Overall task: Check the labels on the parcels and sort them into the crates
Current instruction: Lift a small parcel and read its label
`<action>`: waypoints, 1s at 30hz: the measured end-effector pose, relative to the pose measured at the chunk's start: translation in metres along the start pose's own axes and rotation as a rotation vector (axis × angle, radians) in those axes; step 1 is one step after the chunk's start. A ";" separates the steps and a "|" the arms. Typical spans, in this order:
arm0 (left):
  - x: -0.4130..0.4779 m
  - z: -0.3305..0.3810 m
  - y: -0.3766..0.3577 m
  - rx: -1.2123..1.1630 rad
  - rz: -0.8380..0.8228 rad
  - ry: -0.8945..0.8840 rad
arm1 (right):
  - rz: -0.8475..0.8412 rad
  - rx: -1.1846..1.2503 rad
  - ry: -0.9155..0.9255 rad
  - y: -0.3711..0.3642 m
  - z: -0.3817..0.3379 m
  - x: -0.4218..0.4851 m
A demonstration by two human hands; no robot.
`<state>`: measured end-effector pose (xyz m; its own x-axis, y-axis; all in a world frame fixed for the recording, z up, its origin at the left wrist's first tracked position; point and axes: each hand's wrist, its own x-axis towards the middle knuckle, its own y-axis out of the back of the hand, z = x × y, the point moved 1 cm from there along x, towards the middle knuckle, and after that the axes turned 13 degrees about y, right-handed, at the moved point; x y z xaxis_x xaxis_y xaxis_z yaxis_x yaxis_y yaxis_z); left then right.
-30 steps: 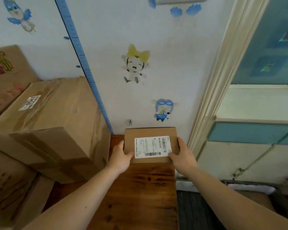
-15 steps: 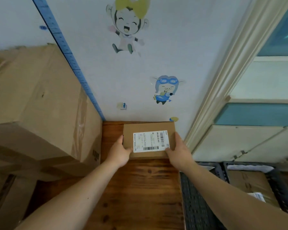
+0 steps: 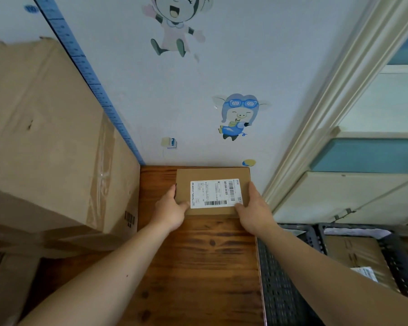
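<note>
A small brown cardboard parcel with a white barcode label facing up sits at the far end of the wooden table, near the wall. My left hand grips its left edge with the thumb on top. My right hand grips its right edge, thumb by the label's corner. Two dark plastic crates stand low on the right: the nearer crate beside the table, and the further crate holding a brown parcel with a label.
A stack of large cardboard boxes fills the left side and overhangs the table. The wall with cartoon stickers stands directly behind the parcel. A cream door frame and cabinet panels lie to the right.
The view has tilted downward, bringing the crates into sight at the right. Both hands keep their hold on the parcel, which now lies flatter at the table's far end.
</note>
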<state>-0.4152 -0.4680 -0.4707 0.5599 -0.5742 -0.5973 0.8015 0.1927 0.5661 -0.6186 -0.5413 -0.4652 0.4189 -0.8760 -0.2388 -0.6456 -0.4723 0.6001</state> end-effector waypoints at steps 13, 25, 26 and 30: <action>0.022 0.018 -0.003 0.017 0.046 0.009 | 0.004 -0.043 -0.006 0.003 -0.004 0.025; -0.019 0.025 0.027 0.006 0.044 -0.056 | 0.035 -0.005 0.015 0.026 -0.033 -0.004; -0.025 0.026 0.031 0.004 0.044 -0.063 | 0.041 -0.007 0.011 0.030 -0.040 -0.011; -0.051 0.027 0.050 0.018 0.026 -0.091 | 0.048 -0.037 -0.006 0.042 -0.063 -0.036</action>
<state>-0.4092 -0.4505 -0.3970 0.5586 -0.6390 -0.5288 0.7826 0.1950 0.5912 -0.6210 -0.5235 -0.3835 0.3844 -0.8981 -0.2138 -0.6405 -0.4262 0.6388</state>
